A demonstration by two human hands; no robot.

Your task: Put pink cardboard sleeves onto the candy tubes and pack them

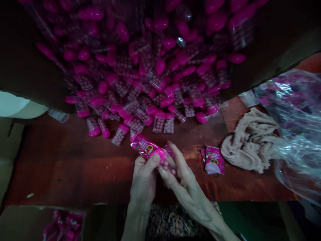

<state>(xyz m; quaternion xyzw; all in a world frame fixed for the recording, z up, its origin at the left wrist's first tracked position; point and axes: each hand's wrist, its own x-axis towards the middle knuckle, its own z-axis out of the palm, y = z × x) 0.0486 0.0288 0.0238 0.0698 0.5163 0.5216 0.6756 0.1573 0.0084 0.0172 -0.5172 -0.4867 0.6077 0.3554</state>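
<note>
A clear candy container [166,166] with a bright pink cap and pink balls inside is held between my two hands, just over the near part of the table. My left hand [144,182] is closed on its capped end, the thumb pressed there. A shiny pink printed wrapper [142,145] sticks out beyond the cap, up and to the left. My right hand [183,179] grips the container's other side between thumb and fingers. Another bit of printed pink shows behind the right fingers, mostly hidden. Several similar containers [120,134] lie just beyond my hands.
A large pile of pink-capped containers [147,80] spills from a dark box onto the red-brown table [82,167]. To the right are flat printed wrappers [214,160], a crumpled cloth [250,140] and a clear plastic bag [301,134]. Lower left, a carton [25,221] holds pink packs.
</note>
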